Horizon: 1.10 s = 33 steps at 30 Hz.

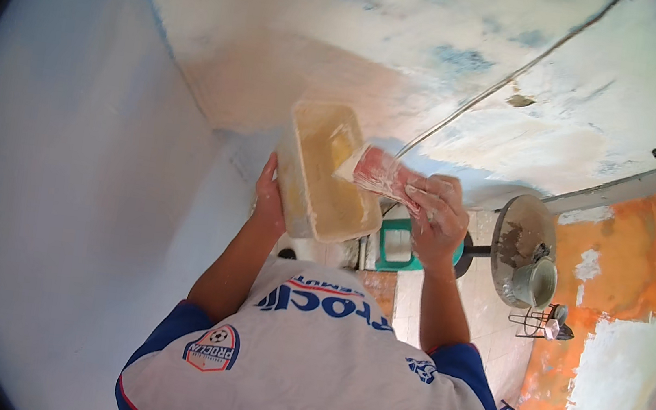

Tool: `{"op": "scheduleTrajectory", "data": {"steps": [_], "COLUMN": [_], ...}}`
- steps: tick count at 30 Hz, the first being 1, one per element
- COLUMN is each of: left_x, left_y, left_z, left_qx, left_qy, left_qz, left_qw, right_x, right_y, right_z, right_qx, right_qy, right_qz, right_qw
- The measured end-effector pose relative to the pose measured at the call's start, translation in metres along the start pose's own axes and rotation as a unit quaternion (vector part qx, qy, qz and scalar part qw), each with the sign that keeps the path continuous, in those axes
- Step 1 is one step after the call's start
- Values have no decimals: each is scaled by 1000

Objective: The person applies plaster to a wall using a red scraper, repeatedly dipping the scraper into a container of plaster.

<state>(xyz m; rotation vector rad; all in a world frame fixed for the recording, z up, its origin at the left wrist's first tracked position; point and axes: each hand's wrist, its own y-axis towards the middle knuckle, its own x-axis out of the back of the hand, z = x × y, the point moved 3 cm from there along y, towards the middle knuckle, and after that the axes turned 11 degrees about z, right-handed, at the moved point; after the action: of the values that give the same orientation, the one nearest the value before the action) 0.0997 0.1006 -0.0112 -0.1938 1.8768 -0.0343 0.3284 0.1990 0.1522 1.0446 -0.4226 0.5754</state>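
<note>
Clearly, we have the cream tub (291, 180) tilted in front of the wall, our left hand (269, 200) gripping its left side, the fingers pressed to its outside. In our right hand (439, 219) we pinch the red scraper (383, 176), fingers clamped on its smeared end. Its pale-coated edge sits at the tub's right rim; whether they touch, we cannot tell. Beyond our right arm stand a green stool (383, 249) and a round desk (515, 228) bearing a pail (535, 283).
</note>
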Motion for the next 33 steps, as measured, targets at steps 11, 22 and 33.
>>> {"op": "scheduleTrajectory", "data": {"steps": [11, 22, 33], "left_x": [-42, -56, -31], "left_y": [34, 36, -22], "left_z": [98, 176, 174], "left_qx": [-27, -119, -236], "left_qy": [-8, -9, -63], "left_qz": [11, -24, -127], "left_qw": [1000, 993, 961], "right_x": [64, 97, 69], "right_y": [-53, -81, -53], "right_z": [-60, -99, -91], "right_qx": [-218, -282, -236], "right_qy": [419, 525, 595], "right_qz": [-176, -67, -11], "right_qw": [864, 800, 769]}}
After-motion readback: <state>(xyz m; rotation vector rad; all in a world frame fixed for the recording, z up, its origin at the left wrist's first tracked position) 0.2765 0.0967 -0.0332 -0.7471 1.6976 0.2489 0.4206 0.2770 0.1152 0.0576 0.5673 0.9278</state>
